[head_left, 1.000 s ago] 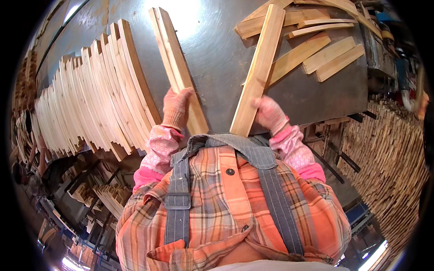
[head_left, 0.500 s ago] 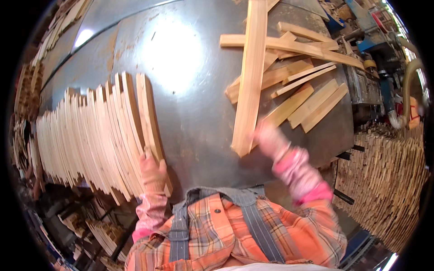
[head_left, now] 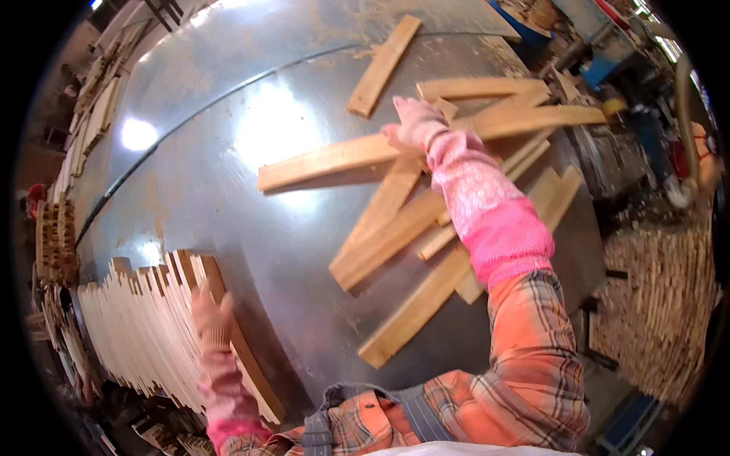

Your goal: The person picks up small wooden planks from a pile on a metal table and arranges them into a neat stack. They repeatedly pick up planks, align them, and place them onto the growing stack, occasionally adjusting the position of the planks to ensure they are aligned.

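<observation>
My left hand lies at the right end of a long row of pale wooden strips standing side by side. Its fingers are stretched and its thumb is apart, touching the last strips. Reaching far across the metal table, my right hand is over a long wooden board. Thumb and forefinger are spread; the thumb is at the board's edge, and the other fingers are partly hidden. Loose boards lie crossed beneath my right forearm. A shorter board lies apart, beyond my right hand.
The metal table has a dark seam curving across its far side. Machinery with blue parts stands at the far right. A big stack of wood strips is beside the table at right. More stacked wood lines the left.
My right hand has moved far forward from near the table's front. The long board that pointed away from me no longer lies that way. The view has shifted; my left hand stays at the row.
</observation>
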The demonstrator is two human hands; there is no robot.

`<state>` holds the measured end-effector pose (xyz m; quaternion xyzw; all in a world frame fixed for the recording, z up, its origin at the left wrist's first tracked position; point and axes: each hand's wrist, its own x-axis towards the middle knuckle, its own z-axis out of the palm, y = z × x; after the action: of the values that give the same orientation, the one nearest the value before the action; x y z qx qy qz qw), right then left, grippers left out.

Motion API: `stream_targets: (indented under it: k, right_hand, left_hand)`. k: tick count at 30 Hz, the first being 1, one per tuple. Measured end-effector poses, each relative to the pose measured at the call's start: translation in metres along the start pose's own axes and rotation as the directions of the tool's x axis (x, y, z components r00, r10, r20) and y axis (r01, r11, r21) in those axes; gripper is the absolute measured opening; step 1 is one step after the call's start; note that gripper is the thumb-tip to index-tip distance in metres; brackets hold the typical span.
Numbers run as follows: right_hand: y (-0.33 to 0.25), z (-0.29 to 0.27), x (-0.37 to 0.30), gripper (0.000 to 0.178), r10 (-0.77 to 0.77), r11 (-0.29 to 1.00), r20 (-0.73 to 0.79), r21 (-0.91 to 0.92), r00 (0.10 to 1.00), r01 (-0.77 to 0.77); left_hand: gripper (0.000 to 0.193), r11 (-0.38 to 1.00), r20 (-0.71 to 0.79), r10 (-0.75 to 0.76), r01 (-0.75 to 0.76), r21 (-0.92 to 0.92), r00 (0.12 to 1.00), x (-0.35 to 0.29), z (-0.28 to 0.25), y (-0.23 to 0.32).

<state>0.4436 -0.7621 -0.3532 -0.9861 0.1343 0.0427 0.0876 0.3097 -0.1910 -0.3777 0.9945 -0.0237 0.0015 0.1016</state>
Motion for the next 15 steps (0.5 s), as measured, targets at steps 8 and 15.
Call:
stream_targets:
  k: [8, 15]
  right_hand:
    - [-0.045, 0.019, -0.058, 0.081, -0.335, 0.937, 0.437, 0.063, 0.834, 0.344]
    - [-0.042, 0.046, -0.127, 0.088, -0.578, 0.776, 0.518, 0.112, 0.630, 0.620]
  left_hand:
    - [0.063, 0.931, 0.071, 0.342, -0.328, -0.164, 0.937, 0.280, 0.060, 0.261]
    - [0.086, 0.901, 0.177, 0.407, -0.361, -0.242, 0.896, 0.299, 0.130, 0.398]
